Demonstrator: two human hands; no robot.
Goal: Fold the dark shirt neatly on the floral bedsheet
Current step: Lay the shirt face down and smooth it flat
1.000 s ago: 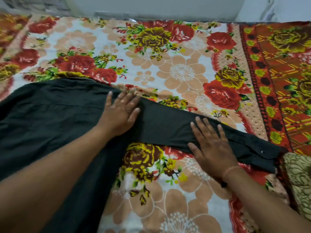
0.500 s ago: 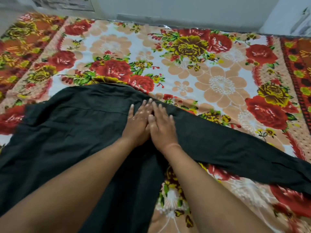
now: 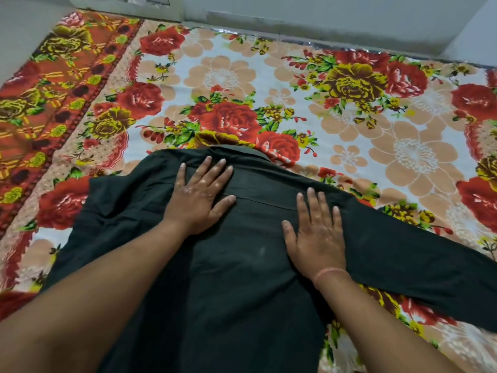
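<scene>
The dark shirt (image 3: 242, 265) lies back-up and spread flat on the floral bedsheet (image 3: 269, 84), collar at the far side. Its right sleeve (image 3: 403, 259) stretches out toward the lower right; the left sleeve (image 3: 107, 205) lies bunched beside the body. My left hand (image 3: 200, 195) presses flat on the upper back just below the collar, fingers straight and spread. My right hand (image 3: 316, 230) presses flat on the right shoulder, where the sleeve begins, fingers straight. Neither hand grips the cloth.
The bedsheet has a red-orange patterned border (image 3: 48, 98) along the left. A pale wall (image 3: 322, 12) runs along the sheet's far edge. Bare sheet shows beyond the collar and to the right of the sleeve.
Both hands slid from the sleeve and shoulder toward the collar and back of the shirt, then spread apart. The view shifted left, bringing the shirt's body to the centre.
</scene>
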